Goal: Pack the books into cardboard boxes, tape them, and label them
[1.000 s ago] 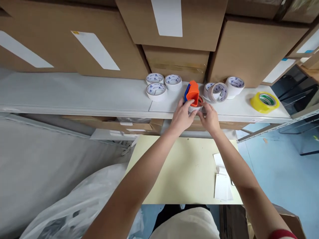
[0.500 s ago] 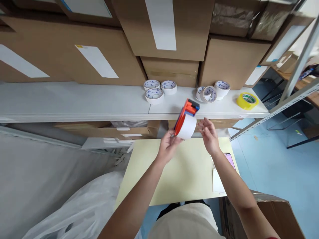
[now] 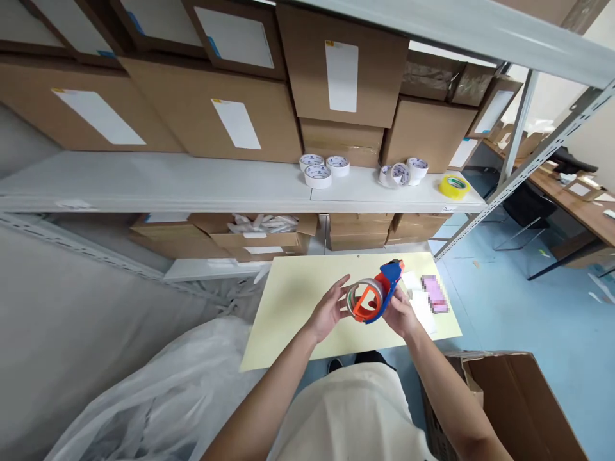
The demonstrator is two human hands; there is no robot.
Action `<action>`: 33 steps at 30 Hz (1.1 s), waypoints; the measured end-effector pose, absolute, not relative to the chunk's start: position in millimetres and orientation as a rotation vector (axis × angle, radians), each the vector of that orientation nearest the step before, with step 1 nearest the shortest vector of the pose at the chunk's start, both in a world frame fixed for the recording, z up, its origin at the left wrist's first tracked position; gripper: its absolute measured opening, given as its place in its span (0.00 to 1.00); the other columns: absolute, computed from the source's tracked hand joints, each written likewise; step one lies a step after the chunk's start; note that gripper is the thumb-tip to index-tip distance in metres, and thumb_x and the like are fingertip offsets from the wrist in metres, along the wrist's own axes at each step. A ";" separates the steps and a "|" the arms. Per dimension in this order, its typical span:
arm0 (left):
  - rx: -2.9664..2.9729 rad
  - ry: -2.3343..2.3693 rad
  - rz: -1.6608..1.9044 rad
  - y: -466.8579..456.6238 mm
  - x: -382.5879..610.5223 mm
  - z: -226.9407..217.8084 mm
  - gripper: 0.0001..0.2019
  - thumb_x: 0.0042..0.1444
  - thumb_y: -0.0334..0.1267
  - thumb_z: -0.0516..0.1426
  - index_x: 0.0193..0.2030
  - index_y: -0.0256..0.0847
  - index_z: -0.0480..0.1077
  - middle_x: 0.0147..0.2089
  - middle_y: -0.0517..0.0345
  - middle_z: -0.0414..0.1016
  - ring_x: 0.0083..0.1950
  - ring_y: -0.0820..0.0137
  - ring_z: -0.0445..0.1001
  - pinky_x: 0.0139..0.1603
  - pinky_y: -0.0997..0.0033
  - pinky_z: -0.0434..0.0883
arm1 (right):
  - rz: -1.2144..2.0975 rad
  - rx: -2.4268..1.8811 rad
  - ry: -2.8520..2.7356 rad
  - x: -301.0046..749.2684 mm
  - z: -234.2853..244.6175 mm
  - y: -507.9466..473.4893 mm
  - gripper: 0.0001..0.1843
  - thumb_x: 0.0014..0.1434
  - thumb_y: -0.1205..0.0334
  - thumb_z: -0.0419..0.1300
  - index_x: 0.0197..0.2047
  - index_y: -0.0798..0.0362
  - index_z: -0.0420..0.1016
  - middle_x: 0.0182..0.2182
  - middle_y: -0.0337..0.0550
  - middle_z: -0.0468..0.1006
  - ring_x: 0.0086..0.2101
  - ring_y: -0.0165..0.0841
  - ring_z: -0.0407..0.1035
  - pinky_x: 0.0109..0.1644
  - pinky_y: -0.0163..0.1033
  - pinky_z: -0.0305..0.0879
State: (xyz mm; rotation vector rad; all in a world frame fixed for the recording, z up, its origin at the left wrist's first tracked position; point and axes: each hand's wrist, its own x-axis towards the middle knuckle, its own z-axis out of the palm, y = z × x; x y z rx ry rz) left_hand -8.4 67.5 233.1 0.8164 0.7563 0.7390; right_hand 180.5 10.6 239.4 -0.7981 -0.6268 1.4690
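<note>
A red and blue tape dispenser (image 3: 391,274) with a tape roll (image 3: 352,299) mounted on it is held above the pale yellow tabletop (image 3: 298,294). My right hand (image 3: 401,315) grips the dispenser from its right side, fingers partly hidden behind it. At the roll's left edge is my left hand (image 3: 329,312), thumb raised and fingers apart, the fingertips close to or touching the tape. The roll's open side faces me, showing the red hub inside. Under and beside my right hand lie white papers (image 3: 423,312) and a pink-screened phone (image 3: 435,294).
Behind the table, a grey shelf (image 3: 216,186) carries cardboard boxes (image 3: 240,121), several white tape rolls (image 3: 318,177) and a yellow tape roll (image 3: 454,186). An open carton (image 3: 523,397) stands at lower right. White plastic sheeting (image 3: 182,390) fills the lower left.
The dispenser has come down and nearer, turned so its roll now points left. It has passed from my left hand into my right, while the left hand stays beside the roll. The view has shifted.
</note>
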 end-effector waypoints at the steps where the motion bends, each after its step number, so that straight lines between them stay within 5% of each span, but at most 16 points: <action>1: 0.902 0.808 0.712 65.7 -9.4 234.0 0.33 0.52 0.61 0.60 0.60 0.44 0.69 0.58 0.46 0.75 0.48 0.61 0.78 0.44 0.61 0.76 | 1.470 -0.812 -0.622 178.9 236.3 4.2 0.31 0.41 0.43 0.75 0.48 0.40 0.75 0.46 0.37 0.81 0.44 0.38 0.75 0.47 0.42 0.72; 6: 1.287 0.994 0.676 58.3 -7.2 229.7 0.29 0.52 0.59 0.59 0.51 0.37 0.74 0.47 0.45 0.80 0.42 0.60 0.80 0.39 0.62 0.77 | 1.402 -1.068 -0.575 174.1 221.9 -14.9 0.29 0.48 0.43 0.71 0.51 0.40 0.72 0.46 0.39 0.80 0.46 0.40 0.74 0.46 0.45 0.73; 15: 1.933 1.236 0.632 38.5 -2.6 219.7 0.21 0.66 0.42 0.43 0.43 0.42 0.76 0.37 0.52 0.82 0.39 0.64 0.81 0.44 0.65 0.73 | 1.579 -1.257 -0.669 194.3 220.8 -35.3 0.30 0.46 0.46 0.74 0.51 0.43 0.72 0.51 0.42 0.76 0.48 0.41 0.73 0.50 0.55 0.74; 21: 2.149 1.364 0.533 27.7 8.0 218.6 0.18 0.66 0.39 0.45 0.52 0.41 0.74 0.42 0.49 0.83 0.39 0.62 0.81 0.42 0.66 0.73 | 1.443 -1.257 -0.561 188.5 208.6 -44.7 0.26 0.49 0.45 0.71 0.48 0.44 0.73 0.47 0.43 0.78 0.45 0.40 0.74 0.48 0.53 0.75; 28: 2.164 1.395 0.400 26.0 11.8 223.9 0.17 0.68 0.37 0.45 0.49 0.43 0.74 0.39 0.54 0.83 0.37 0.66 0.80 0.40 0.70 0.70 | 1.367 -1.147 -0.506 182.0 195.6 -55.6 0.28 0.47 0.49 0.74 0.50 0.45 0.72 0.44 0.41 0.80 0.40 0.38 0.77 0.43 0.47 0.76; 33: 2.183 1.379 0.328 21.1 14.1 224.8 0.18 0.68 0.38 0.44 0.45 0.41 0.75 0.36 0.53 0.82 0.35 0.65 0.79 0.38 0.69 0.68 | 1.362 -1.056 -0.284 174.0 182.4 -60.1 0.21 0.50 0.48 0.72 0.42 0.48 0.74 0.37 0.39 0.81 0.36 0.37 0.78 0.37 0.43 0.77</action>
